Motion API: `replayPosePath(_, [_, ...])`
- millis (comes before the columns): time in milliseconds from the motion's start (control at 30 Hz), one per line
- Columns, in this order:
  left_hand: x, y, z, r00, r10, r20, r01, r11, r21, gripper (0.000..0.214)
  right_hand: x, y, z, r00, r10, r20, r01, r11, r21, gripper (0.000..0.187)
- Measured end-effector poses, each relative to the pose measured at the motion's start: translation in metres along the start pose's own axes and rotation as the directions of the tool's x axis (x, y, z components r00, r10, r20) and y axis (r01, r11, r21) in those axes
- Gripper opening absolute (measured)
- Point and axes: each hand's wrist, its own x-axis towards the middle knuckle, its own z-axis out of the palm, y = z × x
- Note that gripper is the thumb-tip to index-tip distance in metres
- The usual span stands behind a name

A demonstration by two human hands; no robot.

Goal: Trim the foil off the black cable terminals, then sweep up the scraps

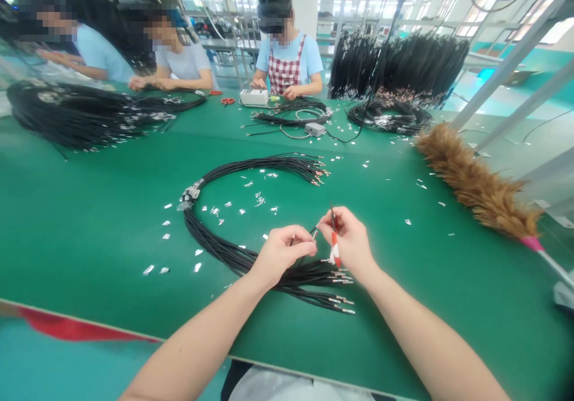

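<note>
Clearly, two hands met at a single cable end

The left hand (287, 250) pinched a thin black cable (313, 230) between thumb and bent fingers, its tip pointing toward the right hand (348, 239). That grip seemed meant to keep the end steady and exposed. The right fingers were closed around a small red-handled tool (335, 247), its dark point upward; the blur hid whether those fingertips touched the cable too.

Below them, the cable bundle (215, 247) curved in an open loop on the green table (112, 210), both sets of metal-tipped ends facing right. Laid so, the nearer ends sat just under the hands, presumably for easy picking. A pale, shiny band (191, 195) gathered the loop at its left bend, likely to stop the strands from spreading.

The forearms came in from the lower corners and converged, elbows apart, the left wrist above the bundle. White scraps (197, 267) dotted the table around the loop, while a feather duster (475, 180) lay well off to the right, where it left the hands room.
</note>
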Motion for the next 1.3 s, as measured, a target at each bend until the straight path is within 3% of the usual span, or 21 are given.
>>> replayPosePath(100, [0.001,0.004,0.000,0.995,0.064,-0.078,-0.066,0.998,-0.019,0.016,0.002,0.000,0.002,0.997,0.082,0.007,-0.082,0.994,0.072,0.018])
replayPosePath(233, [0.003,0.009,-0.002,0.983,0.058,-0.175,-0.074,0.994,-0.085,0.018,-0.003,-0.004,0.015,0.982,0.131,0.137,-0.168,0.937,0.308,0.025])
replayPosePath(400, [0.001,0.012,-0.005,0.991,0.024,-0.133,-0.043,0.989,-0.140,0.016,-0.009,-0.001,0.032,0.961,0.173,0.217,-0.255,0.858,0.445,0.029])
replayPosePath(633, [-0.001,0.003,-0.006,0.953,0.120,-0.278,-0.138,0.989,-0.048,0.014,-0.013,0.005,0.032,0.984,0.123,0.127,-0.155,0.947,0.281,0.027])
replayPosePath(767, [-0.002,-0.003,-0.005,0.940,0.161,-0.301,-0.177,0.984,-0.027,0.014,-0.014,0.009,0.034,0.992,0.078,0.097,-0.098,0.970,0.221,0.024])
replayPosePath(867, [-0.002,-0.008,-0.004,0.944,0.157,-0.291,-0.179,0.983,-0.048,0.017,-0.012,0.014,0.034,0.997,0.040,0.059,-0.047,0.992,0.120,0.022])
replayPosePath(967, [0.000,-0.009,-0.006,0.980,0.057,-0.189,-0.095,0.975,-0.199,0.018,-0.007,0.017,0.026,0.999,0.014,0.049,-0.007,0.992,-0.123,0.021])
replayPosePath(1067, [0.001,-0.007,-0.011,0.998,-0.063,-0.031,0.048,0.932,-0.359,0.017,0.000,0.014,0.009,0.995,-0.001,0.104,0.041,0.926,-0.376,0.023])
replayPosePath(1167, [0.001,-0.002,-0.016,0.995,-0.102,0.020,0.101,0.899,-0.427,0.017,0.004,0.001,-0.008,0.980,0.021,0.197,0.053,0.930,-0.364,0.022])
replayPosePath(1233, [0.001,0.000,-0.017,0.994,-0.106,0.011,0.099,0.883,-0.458,0.018,0.003,-0.010,-0.014,0.932,0.111,0.345,-0.027,0.971,-0.239,0.024])
replayPosePath(1300, [0.001,0.001,-0.018,0.996,-0.094,0.002,0.083,0.875,-0.477,0.018,0.000,-0.020,-0.015,0.835,0.212,0.509,-0.152,0.976,-0.157,0.028])
